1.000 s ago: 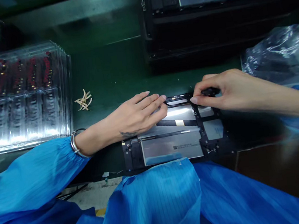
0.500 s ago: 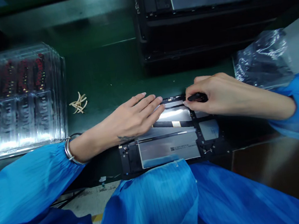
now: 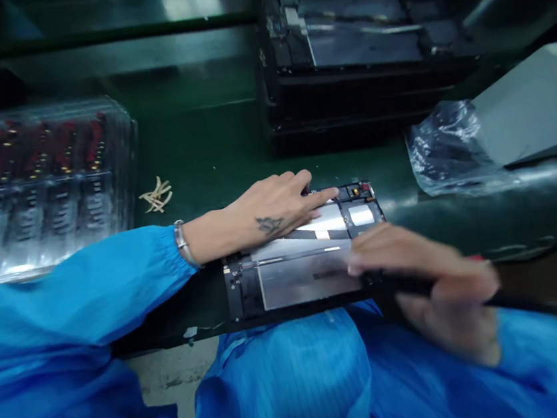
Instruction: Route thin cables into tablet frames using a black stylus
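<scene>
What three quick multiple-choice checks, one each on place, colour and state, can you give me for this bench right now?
1. Where do the tan strips lie?
A. on the green mat, left of the left hand
B. on the open device
C. in the plastic bag

2. What colour are the sleeves?
A. white
B. blue
C. grey

3. How is the left hand?
A. flat on the open device
B. lifted clear
C. gripping a tray

Answers: 1 A, the strips sit on the mat. 2 B, both sleeves are blue. 3 A, fingers spread on the panel.
</scene>
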Demonstrator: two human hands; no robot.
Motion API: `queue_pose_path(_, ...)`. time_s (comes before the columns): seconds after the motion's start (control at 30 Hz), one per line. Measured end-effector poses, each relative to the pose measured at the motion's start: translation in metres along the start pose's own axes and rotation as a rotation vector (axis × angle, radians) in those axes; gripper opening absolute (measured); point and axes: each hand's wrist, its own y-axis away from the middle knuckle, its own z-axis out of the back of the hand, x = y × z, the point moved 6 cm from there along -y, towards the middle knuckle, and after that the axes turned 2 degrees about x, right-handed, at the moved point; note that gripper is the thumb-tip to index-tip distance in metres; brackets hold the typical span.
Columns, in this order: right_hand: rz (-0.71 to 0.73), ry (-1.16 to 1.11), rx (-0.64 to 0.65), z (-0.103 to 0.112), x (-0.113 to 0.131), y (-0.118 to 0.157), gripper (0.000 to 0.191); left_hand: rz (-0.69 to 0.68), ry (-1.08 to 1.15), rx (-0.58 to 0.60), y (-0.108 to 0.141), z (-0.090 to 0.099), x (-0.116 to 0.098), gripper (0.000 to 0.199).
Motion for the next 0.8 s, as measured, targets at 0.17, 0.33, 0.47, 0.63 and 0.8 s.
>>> queue_pose_path(0.17,0.022,-0.430,-0.211,-0.045,-0.017,0.011,0.082,0.205,0.469,0.088,-0.016,0.009,0.028,0.031)
queue_pose_path(0.33,0.052,-0.476,-0.595,-0.042,-0.034,0.013,0.078,0.229,0.583,0.123,-0.021,0.022,0.044,0.024)
queue_pose_path(0.47,0.094,-0.495,-0.569,-0.049,-0.036,0.018,0.062,0.103,0.748,0.033,-0.020,0.033,0.041,0.019)
queue_pose_path(0.63,0.366,-0.023,-0.272,-0.033,-0.016,0.015,0.060,0.176,0.944,-0.007,-0.015,0.037,0.046,0.019)
queue_pose_path(0.8,0.579,0.401,0.039,-0.002,-0.017,0.012,0.049,0.250,1.006,-0.103,-0.004,0.057,0.052,0.036)
